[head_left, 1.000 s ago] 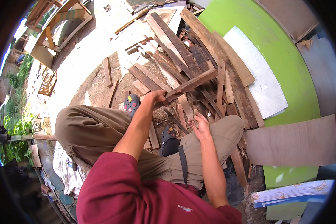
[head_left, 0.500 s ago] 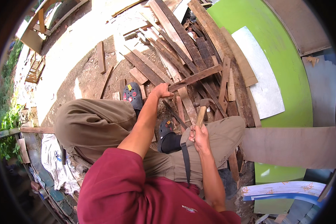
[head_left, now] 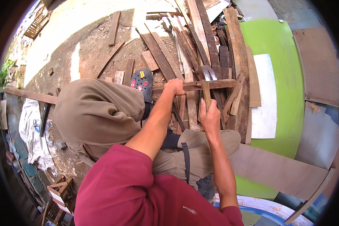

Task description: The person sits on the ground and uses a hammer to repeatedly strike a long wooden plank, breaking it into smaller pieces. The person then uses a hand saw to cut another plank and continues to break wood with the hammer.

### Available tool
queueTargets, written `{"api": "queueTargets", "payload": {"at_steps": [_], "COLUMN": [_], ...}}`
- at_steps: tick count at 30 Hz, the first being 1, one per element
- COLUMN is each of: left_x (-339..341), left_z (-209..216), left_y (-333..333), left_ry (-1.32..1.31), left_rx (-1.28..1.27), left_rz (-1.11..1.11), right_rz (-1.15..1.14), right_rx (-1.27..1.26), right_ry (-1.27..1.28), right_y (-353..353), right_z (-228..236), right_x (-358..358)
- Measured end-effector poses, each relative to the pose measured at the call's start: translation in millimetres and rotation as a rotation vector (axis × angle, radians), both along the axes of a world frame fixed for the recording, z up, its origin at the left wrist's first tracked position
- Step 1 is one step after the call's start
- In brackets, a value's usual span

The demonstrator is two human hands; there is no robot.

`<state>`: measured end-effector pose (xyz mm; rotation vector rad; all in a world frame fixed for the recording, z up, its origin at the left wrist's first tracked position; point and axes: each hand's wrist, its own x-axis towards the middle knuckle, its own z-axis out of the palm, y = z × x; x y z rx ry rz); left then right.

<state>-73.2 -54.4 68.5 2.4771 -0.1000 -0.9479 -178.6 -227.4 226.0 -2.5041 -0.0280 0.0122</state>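
Fingers of the left hand point(head_left: 175, 87) are clamped on the board point(head_left: 194, 86) across the pile point(head_left: 212, 45), which looks stiff, fairly light and splintery, best held by its edges, while the right hand's point(head_left: 211, 117) grip the hammer point(head_left: 206, 90), probably head-heavy, best held low.

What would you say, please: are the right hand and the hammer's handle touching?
Touching: the head view shows the right hand closed around the hammer's wooden handle.
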Motion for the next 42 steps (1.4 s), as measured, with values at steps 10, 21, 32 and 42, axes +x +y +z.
{"api": "queueTargets", "payload": {"at_steps": [10,21,32,42], "left_x": [1,2,10,3], "left_z": [-3,-6,-8,-9], "left_y": [3,4,6,0], "left_ry": [-0.014,-0.025,-0.072,-0.033], "left_rx": [-0.021,-0.035,-0.059,-0.058], "left_rz": [0.021,0.026,0.021,0.028], "right_rz": [0.114,-0.009,0.027,-0.070], "right_rx": [-0.070,-0.054,-0.011,-0.108], "right_ry": [-0.015,0.095,0.038,0.230], "right_y": [5,-8,-13,-23], "right_z": [7,5,-47,-57], "right_x": [20,27,-11,-4]}}
